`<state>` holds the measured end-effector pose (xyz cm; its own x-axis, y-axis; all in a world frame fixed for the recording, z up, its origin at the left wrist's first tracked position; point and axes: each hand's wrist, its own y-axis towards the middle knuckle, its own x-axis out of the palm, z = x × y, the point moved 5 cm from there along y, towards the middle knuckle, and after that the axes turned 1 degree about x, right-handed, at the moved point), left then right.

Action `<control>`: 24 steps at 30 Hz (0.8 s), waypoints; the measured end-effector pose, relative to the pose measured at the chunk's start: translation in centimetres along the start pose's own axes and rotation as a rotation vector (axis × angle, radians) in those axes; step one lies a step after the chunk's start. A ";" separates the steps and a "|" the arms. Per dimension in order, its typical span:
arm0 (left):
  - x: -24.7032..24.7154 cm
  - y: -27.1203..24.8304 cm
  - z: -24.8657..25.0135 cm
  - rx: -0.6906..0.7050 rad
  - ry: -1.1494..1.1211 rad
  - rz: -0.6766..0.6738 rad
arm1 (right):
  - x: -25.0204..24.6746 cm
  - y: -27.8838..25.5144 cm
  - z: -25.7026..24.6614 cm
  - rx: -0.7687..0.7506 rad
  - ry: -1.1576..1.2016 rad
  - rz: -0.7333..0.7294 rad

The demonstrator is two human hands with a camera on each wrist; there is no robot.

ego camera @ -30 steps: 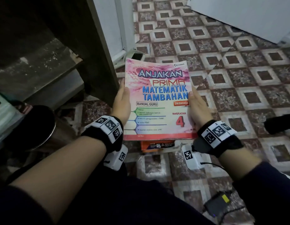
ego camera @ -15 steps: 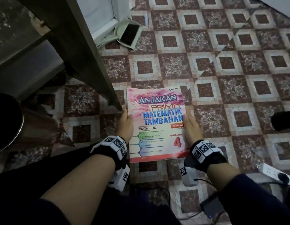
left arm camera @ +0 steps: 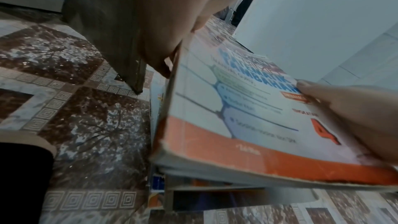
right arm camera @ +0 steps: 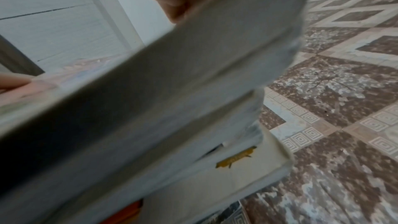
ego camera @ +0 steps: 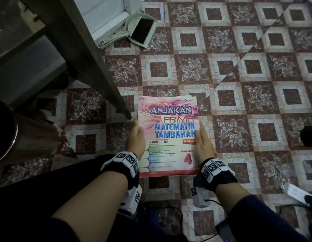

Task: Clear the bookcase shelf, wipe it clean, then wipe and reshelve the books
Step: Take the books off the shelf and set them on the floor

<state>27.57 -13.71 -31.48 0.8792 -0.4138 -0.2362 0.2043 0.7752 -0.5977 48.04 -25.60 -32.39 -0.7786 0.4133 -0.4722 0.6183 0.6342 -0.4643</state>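
- At the two long edges of the top book (ego camera: 170, 137): left hand (ego camera: 136, 138) on the spine side, right hand (ego camera: 203, 145) on the page side; thumbs lay on the cover, fingers (left arm camera: 165, 67) curled under the edge, so both hands held the stack.
- Top book: pink and white cover, red band at the near edge, lettered "ANJAKAN PRIMA MATEMATIK TAMBAHAN", "MANUAL GURU", "TINGKATAN 4"; face up, title readable from the person's side.
- Lower books (left arm camera: 215, 192): several beneath the top one, seen from the wrist views as grey page blocks and coloured spines; count could not be told.
- Position of stack: low over the tiled floor (ego camera: 239, 102), just right of the foot of the bookcase side panel (ego camera: 92, 63); whether the bottom book touched the floor could not be told.
- Wrists: black bands with white coded marker blocks.
- Floor, further out: pale green dustpan (ego camera: 132, 30) with dark brush by the white wall base; white power strip (ego camera: 298, 193) at right; dark round container (ego camera: 3, 130) at left edge.
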 end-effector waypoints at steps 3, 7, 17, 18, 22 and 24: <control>0.0 0.4 -0.2 -0.011 0.016 -0.020 | 0.2 0.7 0.3 -0.042 -0.040 0.024; 0.4 0.6 -0.4 -0.034 -0.034 -0.075 | 0.4 1.9 1.7 -0.008 -0.150 0.018; 0.1 -0.9 1.8 -0.182 0.080 -0.114 | -1.3 2.5 0.0 0.075 -0.380 -0.018; -0.1 -1.2 2.2 -0.192 0.091 -0.104 | -1.4 2.6 0.2 0.068 -0.389 -0.015; -0.8 -2.1 3.9 -0.195 0.097 -0.067 | -1.4 2.9 0.5 -0.034 -0.457 -0.008; -1.2 -2.3 4.6 -0.204 0.118 -0.056 | -1.3 2.7 -0.2 -0.077 -0.509 -0.016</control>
<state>28.06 -12.83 -26.27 0.8102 -0.5153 -0.2793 0.1495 0.6424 -0.7517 50.68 -24.33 -32.89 -0.6252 0.0446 -0.7792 0.5819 0.6919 -0.4274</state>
